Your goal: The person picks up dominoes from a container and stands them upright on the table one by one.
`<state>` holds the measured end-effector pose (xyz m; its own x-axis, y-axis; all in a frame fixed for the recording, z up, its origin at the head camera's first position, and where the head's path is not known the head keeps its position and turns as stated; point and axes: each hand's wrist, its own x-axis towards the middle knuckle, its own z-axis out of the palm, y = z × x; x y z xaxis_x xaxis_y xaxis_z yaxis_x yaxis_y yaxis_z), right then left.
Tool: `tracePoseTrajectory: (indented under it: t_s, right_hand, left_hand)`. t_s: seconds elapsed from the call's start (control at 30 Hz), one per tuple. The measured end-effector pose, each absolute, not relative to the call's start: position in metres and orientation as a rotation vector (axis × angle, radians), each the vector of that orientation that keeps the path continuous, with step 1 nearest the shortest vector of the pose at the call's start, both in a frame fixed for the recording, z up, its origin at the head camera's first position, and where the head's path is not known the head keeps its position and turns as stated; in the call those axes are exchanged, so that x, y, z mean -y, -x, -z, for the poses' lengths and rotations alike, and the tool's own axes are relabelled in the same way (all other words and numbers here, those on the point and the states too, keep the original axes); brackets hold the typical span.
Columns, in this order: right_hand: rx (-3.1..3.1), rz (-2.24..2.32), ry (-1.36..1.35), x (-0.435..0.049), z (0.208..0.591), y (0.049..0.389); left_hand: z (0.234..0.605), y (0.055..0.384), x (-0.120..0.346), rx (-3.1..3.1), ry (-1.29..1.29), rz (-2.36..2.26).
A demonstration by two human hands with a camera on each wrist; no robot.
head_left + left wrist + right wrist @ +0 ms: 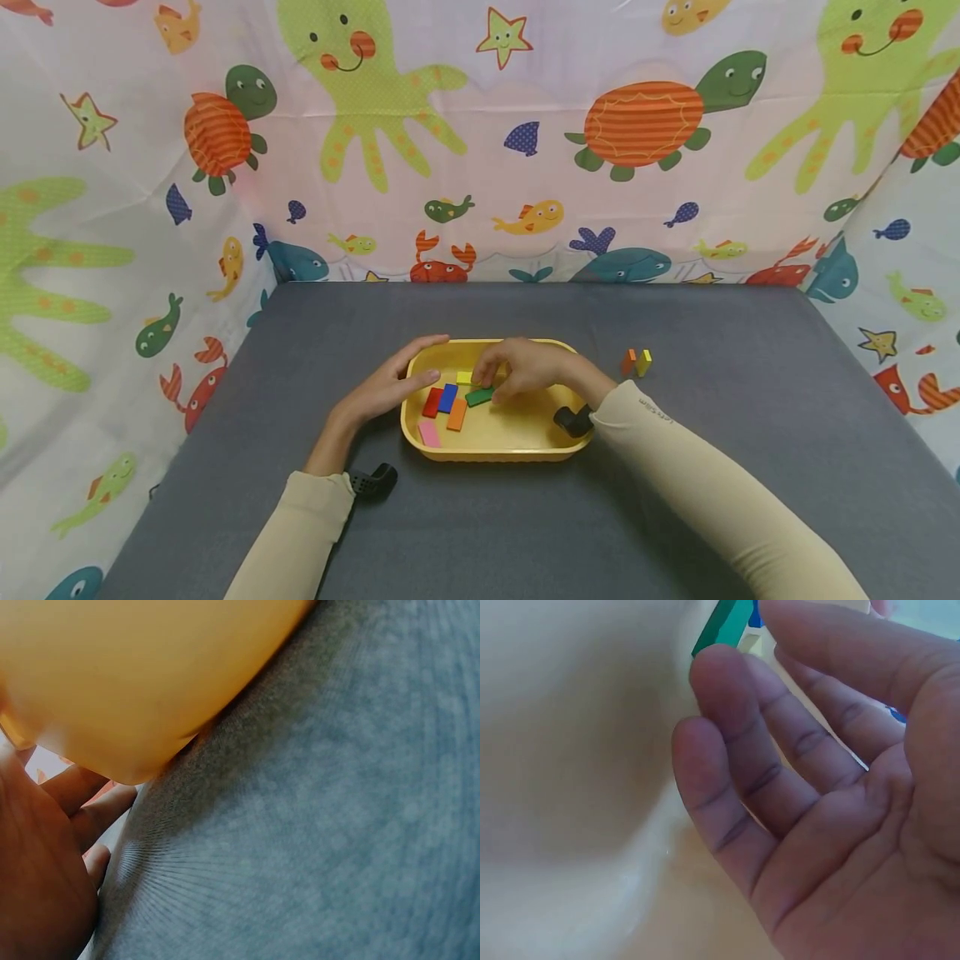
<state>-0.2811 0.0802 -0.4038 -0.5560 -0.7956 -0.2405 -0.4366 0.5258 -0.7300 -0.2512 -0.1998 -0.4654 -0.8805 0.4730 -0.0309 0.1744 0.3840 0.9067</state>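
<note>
Arching by the green block (477, 397) is the right hand (527, 364), grip unclear, the left hand (384, 385) spread.

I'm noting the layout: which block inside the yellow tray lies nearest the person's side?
The pink block, in the near-left corner of the tray; the red, blue, orange, green and yellow ones lie farther back.

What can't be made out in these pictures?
Head view: the right hand covers part of the yellow block in the tray.
Right wrist view: top edge crops the green block; whether it is gripped is unclear.
Left wrist view: frame edges crop the tray; its outer wall hides its contents.
</note>
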Motion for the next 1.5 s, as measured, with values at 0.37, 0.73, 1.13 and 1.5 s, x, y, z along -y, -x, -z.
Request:
tracePoseTrajectory:
  t_s: [0.37,0.73,1.13,1.5]
  right_hand:
    - [-2.253,0.811,1.028,-0.074,0.412,0.278]
    - [-2.257,0.783,1.066,-0.070,0.419,0.275]
    - [-2.280,0.680,1.116,-0.067,0.422,0.275]
    - [-2.349,0.526,1.136,-0.066,0.411,0.269]
  left_hand:
    - [0.466,0.252,0.199,-2.357,-0.562,-1.500]
    - [0.465,0.251,0.198,-2.358,-0.565,-1.507]
    - [0.466,0.251,0.199,-2.356,-0.565,-1.504]
    - [0.466,0.250,0.199,-2.345,-0.560,-1.512]
